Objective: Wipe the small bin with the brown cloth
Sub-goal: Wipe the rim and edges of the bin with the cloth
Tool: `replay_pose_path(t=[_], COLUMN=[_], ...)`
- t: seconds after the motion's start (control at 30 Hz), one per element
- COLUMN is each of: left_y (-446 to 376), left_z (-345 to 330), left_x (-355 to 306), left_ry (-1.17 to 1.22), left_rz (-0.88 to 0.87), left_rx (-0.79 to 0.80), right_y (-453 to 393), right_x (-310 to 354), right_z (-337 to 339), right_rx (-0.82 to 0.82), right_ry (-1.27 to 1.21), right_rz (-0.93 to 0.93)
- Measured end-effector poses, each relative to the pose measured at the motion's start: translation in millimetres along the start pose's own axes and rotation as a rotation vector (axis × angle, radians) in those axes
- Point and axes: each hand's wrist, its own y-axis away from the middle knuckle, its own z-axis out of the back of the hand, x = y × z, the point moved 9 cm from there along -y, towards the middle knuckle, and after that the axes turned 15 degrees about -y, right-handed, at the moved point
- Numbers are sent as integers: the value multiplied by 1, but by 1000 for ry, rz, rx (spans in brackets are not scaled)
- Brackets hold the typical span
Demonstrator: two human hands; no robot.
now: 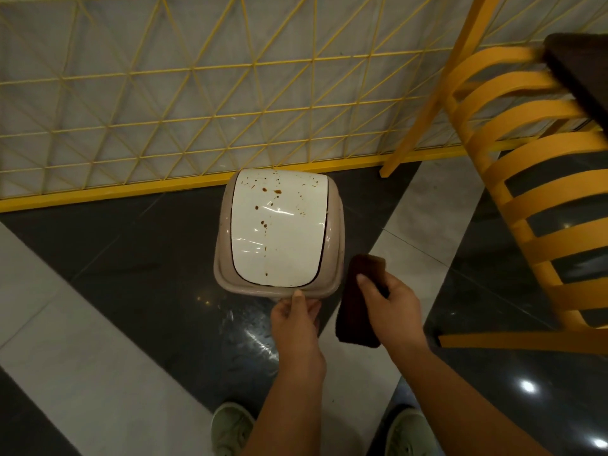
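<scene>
Floor (138, 258) of glossy dark tiles crossed by pale grey bands fills the head view, with ceiling lights reflected in it. Along the far side runs a yellow wire fence (164, 93) of triangular mesh on a yellow base rail, with a pale wall behind it. At the right stands a yellow slatted chair (526, 199), and a dark tabletop corner (579, 74) shows at the upper right edge.

The small bin (279, 232) stands on the floor just in front of the fence rail. Its body is beige and its curved white lid (279, 225) is speckled with brown spots and a drip line. No writing or label can be read anywhere.

The left hand (296, 320) grips the bin's near rim, thumb on top. The right hand (388, 307), just right of the bin, has its fingers clamped on the folded brown cloth (358, 301), which hangs apart from the bin. Two pale green shoes (230, 429) show at the bottom.
</scene>
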Motion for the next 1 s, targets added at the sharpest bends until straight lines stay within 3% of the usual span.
replay_pose_path(t=[0.1,0.3,0.57,0.63,0.73,0.9,1.0], left_y=[-1,-4,-11,-8,-1,12,10], left_z=[-1,2,-1,2,14,22,22], left_x=[3,-4,-1,-5,-4,8,4], left_ry=[-45,-114,-84,-54,36,85,83], left_rz=[-4,-69,-20,-23,-21,13,8], left_rx=[-8,-54,23,32,-44,-128,-122], right_y=[13,-10,9,-5,-12,36,29], right_x=[3,5,11,15,18,7,-5], right_z=[-21,-18,-21,-19,-22,-43,-45], right_rx=[42,-103,21,24,6,112,91], right_ry=[-43,-45,289,331,293,322,75], right_rz=[41,-16,174,126,49,174,-11])
